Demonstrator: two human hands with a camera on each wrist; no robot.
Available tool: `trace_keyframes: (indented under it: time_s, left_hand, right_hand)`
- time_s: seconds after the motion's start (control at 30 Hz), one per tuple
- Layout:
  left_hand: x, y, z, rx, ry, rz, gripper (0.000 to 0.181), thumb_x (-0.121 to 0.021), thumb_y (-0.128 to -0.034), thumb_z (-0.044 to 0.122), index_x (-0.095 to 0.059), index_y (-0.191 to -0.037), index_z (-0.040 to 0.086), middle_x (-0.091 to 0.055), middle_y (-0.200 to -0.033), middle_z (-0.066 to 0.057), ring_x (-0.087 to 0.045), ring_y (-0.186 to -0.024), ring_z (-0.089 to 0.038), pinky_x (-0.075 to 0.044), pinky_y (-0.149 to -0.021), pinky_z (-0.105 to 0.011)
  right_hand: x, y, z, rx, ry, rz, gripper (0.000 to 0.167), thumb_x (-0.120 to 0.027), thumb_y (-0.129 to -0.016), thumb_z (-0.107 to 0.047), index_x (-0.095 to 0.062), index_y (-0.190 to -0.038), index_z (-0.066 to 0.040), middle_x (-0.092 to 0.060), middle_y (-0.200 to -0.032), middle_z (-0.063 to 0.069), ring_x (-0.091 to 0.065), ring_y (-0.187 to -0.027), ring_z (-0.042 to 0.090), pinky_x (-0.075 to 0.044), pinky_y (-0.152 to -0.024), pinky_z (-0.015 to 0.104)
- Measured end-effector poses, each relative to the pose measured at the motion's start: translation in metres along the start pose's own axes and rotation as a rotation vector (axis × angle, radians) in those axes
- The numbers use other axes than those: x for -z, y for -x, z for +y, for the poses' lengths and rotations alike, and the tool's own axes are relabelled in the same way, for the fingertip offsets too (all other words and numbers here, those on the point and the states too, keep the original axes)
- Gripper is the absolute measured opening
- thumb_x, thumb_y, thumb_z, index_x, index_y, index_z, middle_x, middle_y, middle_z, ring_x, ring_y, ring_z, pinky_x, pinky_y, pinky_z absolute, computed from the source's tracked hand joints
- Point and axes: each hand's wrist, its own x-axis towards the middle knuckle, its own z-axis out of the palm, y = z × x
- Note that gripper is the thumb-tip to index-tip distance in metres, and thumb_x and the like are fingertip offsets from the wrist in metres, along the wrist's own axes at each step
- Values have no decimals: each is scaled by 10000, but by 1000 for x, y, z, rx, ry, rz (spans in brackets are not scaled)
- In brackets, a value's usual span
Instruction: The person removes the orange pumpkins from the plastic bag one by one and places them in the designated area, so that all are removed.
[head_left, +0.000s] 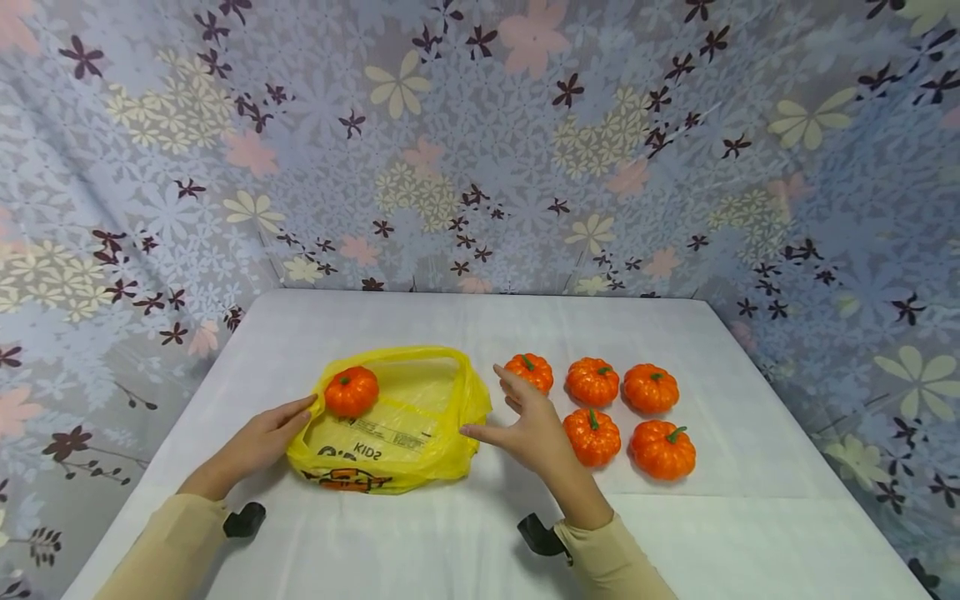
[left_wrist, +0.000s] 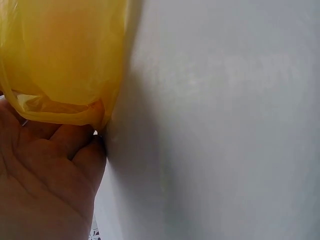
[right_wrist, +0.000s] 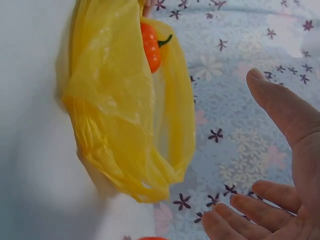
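Note:
A yellow plastic bag [head_left: 420, 467] lies on the table with its mouth spread wide. Inside it, near the left rim, is a small orange pumpkin [head_left: 352, 392] with a green stem. The left hand [head_left: 258, 442] grips the bag's left edge; in the left wrist view, its fingers [left_wrist: 75, 140] are bent at the rim and partly hidden behind the plastic. Just right of the bag, the right hand [head_left: 528, 425] hovers with thumb and fingers spread, holding nothing. Behind that hand sits another pumpkin [head_left: 529, 371], partly covered by it.
More small pumpkins stand in two rows on the right side of the white table [head_left: 360, 550], among them a front one [head_left: 663, 450] and a back one [head_left: 651, 388]. A flowered cloth [head_left: 480, 150] hangs behind the table and at both sides.

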Motion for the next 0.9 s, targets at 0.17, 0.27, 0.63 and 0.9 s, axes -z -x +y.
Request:
trace_keyframes:
  time_s: [0.17, 0.27, 0.63, 0.9]
  left_hand:
    - [0, 0, 0, -6, -3, 4, 671, -381, -1070, 510, -348, -1563, 56, -316, -1571, -271, -246, -1429, -522, -222, -1122, -676]
    - [0, 1, -1, -6, -8, 5, 665, -383, -1072, 503, -351, -1560, 52, -318, -1568, -276, -248, -1426, -525, -223, -1120, -678]
    - [-2, -2, -4, -1, -2, 5, 670, -386, -1068, 513, -360, -1558, 57, -318, -1567, -277, -250, -1426, -524, -228, -1120, -676]
    - [0, -1, -4, 1, -9, 2, 671, -375, -1071, 512, -351, -1562, 56, -306, -1572, -277, -242, -1428, -526, -220, -1121, -677]
  right_hand:
    - [-14, -6, 0, 7, -50, -34, 964, -939, -711, -328, -462, -1504, -58, -456, -1526, 124, -471, -1365, 345, -432, -1078, 464]
    - [-23, -10, 0, 6, -59, -54, 968, -934, -716, -347, -460, -1500, -36, -469, -1511, 145, -481, -1355, 348, -441, -1069, 469]
    - [-53, -15, 3, -24, -74, -105, 946, -926, -723, -370, -473, -1498, -71, -484, -1501, 138, -499, -1346, 306, -455, -1063, 402]
    - [-68, -25, -5, 21, -40, -112, 935, -908, -741, -405, -468, -1503, -89, -490, -1497, 129, -518, -1317, 367, -463, -1056, 453]
